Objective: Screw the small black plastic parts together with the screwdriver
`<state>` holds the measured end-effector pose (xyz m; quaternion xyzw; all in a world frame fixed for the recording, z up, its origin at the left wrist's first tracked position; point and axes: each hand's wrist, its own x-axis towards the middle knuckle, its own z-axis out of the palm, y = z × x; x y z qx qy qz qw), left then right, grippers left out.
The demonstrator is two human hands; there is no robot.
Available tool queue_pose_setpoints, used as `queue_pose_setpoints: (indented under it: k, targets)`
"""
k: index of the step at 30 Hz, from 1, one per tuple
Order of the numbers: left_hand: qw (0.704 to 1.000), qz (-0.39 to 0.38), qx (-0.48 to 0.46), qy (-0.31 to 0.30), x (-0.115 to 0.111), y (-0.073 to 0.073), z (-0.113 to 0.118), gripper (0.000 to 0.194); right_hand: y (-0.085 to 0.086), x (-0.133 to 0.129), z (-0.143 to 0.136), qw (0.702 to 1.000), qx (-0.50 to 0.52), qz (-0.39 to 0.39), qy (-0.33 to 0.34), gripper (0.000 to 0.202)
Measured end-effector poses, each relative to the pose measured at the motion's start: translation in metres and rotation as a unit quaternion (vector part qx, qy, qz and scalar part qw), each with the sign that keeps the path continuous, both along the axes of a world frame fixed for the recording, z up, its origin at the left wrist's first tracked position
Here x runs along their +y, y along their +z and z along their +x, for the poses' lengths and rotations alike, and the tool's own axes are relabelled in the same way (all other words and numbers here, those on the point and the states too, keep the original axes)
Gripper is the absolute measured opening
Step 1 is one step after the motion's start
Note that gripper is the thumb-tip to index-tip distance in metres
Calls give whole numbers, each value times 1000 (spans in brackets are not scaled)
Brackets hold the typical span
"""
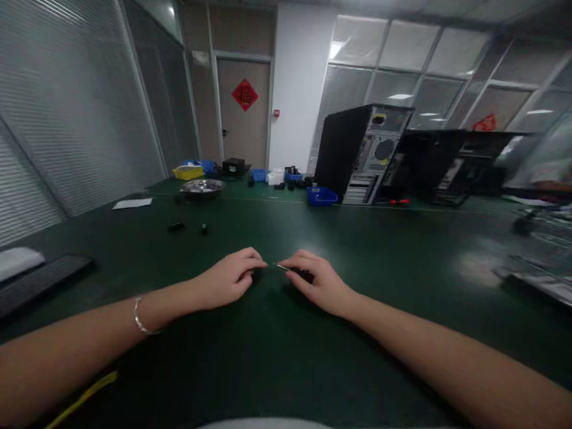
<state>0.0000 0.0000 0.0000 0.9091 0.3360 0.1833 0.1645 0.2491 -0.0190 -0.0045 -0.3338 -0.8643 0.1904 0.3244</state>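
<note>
Both hands are low over a dark green table [268, 220], facing each other with a small gap between the fingertips. My right hand [315, 280] pinches a thin, light-coloured metallic piece [282, 267] between thumb and fingers, its tip pointing left. Across the gap, my left hand [236, 277] has thumb and fingers drawn close together; whatever lies between them is too small to make out. A bracelet [139, 316] circles the left wrist. Two small dark items, one [176, 226] longer and one [204, 229] upright, are on the table beyond the left hand.
A metal bowl [202, 188], yellow basket [188, 172] and blue tray [322, 196] line the back. A computer tower [361, 155] stands behind at right. At left is a keyboard [44, 281]; a metal rack [545, 232] is far right. A yellow strip [84, 396] lies front left.
</note>
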Motion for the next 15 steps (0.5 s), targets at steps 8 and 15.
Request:
queue_pose_setpoints:
  k: [8,15]
  targets:
    - [1000,-19,-11,6,-4,0,2,27,2,0,-1,1000,-14,-3,12,26]
    - [1000,-17,-7,12,-4,0,1,19,4,-1,0,999,-24,-6,20,23]
